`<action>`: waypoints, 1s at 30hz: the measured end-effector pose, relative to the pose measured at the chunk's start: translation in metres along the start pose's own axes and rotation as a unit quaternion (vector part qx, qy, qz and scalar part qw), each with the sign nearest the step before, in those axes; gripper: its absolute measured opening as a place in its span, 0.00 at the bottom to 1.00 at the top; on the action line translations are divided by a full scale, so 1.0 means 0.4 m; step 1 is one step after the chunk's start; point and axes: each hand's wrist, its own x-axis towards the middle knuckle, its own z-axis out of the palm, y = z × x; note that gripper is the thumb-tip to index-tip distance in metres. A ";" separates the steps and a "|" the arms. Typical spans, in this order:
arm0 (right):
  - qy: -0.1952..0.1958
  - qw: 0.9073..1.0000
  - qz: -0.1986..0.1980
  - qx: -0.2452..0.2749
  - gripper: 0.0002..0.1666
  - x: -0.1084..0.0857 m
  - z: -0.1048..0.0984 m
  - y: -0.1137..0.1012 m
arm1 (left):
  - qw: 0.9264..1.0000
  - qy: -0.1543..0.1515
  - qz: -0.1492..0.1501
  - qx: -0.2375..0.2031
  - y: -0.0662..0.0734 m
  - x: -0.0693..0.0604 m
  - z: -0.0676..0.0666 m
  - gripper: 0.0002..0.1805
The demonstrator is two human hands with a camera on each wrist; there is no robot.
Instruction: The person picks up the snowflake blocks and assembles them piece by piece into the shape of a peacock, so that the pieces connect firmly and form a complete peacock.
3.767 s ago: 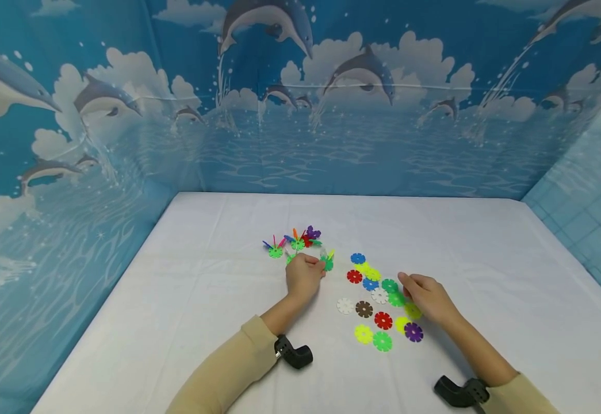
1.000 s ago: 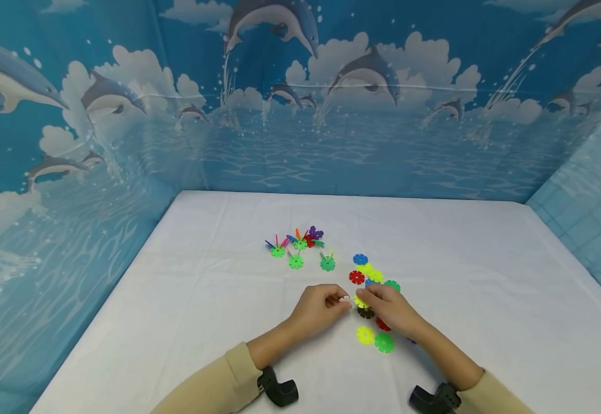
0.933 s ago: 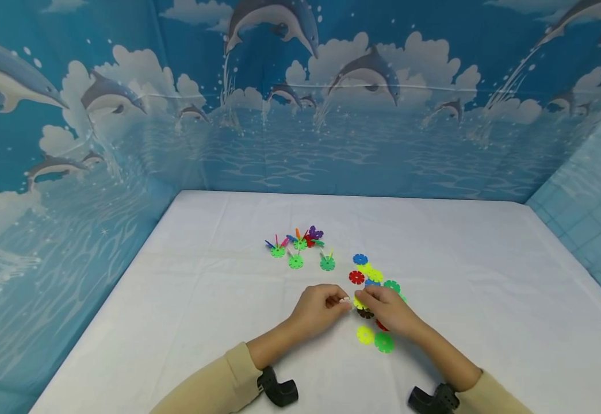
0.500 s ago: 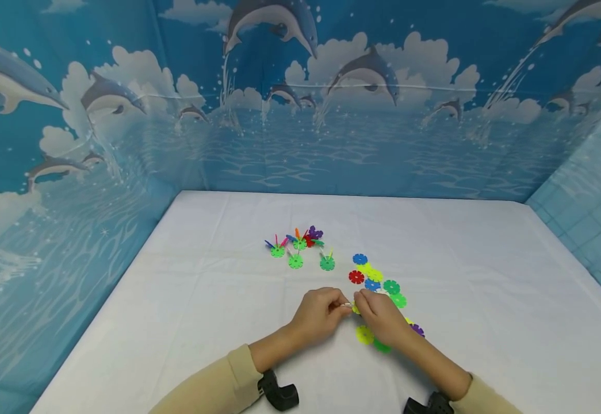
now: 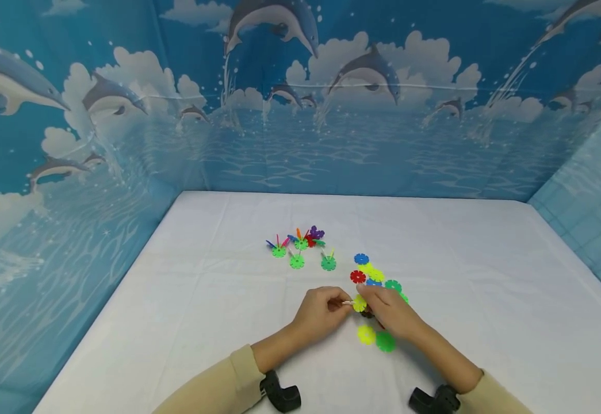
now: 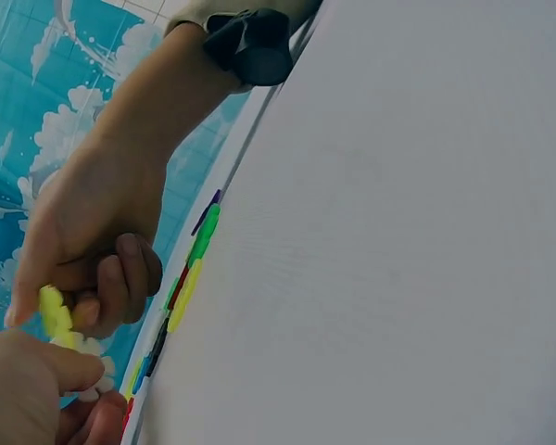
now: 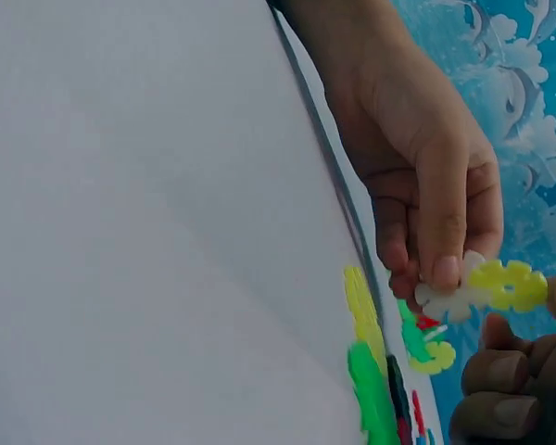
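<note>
My left hand point(image 5: 322, 313) pinches a white notched plastic disc point(image 7: 448, 301) between thumb and fingers. Facing it, my right hand point(image 5: 393, 313) grips the edge of a yellow notched disc point(image 5: 359, 303). The two discs meet edge to edge at an angle, just above the table; whether their slots are locked, I cannot tell. Beneath and around my right hand lie loose discs: a red one point(image 5: 358, 276), a blue one point(image 5: 361, 259), a yellow one point(image 5: 366, 334) and a green one point(image 5: 385, 341). A brown disc point(image 5: 367, 314) is partly covered by the right hand.
Farther back stand several small joined pieces on green discs, such as one with blue and pink spikes point(image 5: 279, 251) and one with a yellow disc upright point(image 5: 328, 263). A purple piece point(image 5: 317, 232) is behind them. The white tabletop point(image 5: 202, 299) meets a dolphin-print curtain point(image 5: 300, 144).
Earlier, my left hand was by the green pieces and my right at the loose discs; both came together at centre. Lately the right hand tilted down, then rose again, showing more of the yellow disc.
</note>
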 end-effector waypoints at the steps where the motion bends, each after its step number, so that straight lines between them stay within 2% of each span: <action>1: 0.005 1.000 0.006 0.002 0.26 0.003 -0.010 0.006 | 1.000 0.004 -0.013 -0.011 -0.001 0.001 0.001 0.01; 5: 0.042 0.998 0.036 -0.026 0.28 0.016 -0.057 0.041 | 0.996 0.017 -0.061 -0.060 -0.001 0.002 0.003 0.02; 11: 0.073 0.992 0.068 -0.078 0.17 0.023 -0.106 0.100 | 0.992 0.038 -0.084 -0.088 -0.005 0.003 0.005 0.04; 16: 0.069 0.992 0.069 -0.085 0.14 0.027 -0.113 0.126 | 0.989 0.051 -0.096 -0.100 -0.008 0.005 0.005 0.04; 21: 0.058 0.991 0.064 -0.102 0.16 0.031 -0.108 0.136 | 0.986 0.059 -0.112 -0.109 -0.002 0.007 0.002 0.06; 28: 0.053 0.990 0.074 -0.105 0.17 0.029 -0.102 0.135 | 0.984 0.065 -0.113 -0.124 0.061 0.005 -0.024 0.04; 30: 0.052 0.990 0.075 -0.105 0.16 0.026 -0.102 0.133 | 0.983 0.065 -0.120 -0.122 0.056 0.006 -0.021 0.04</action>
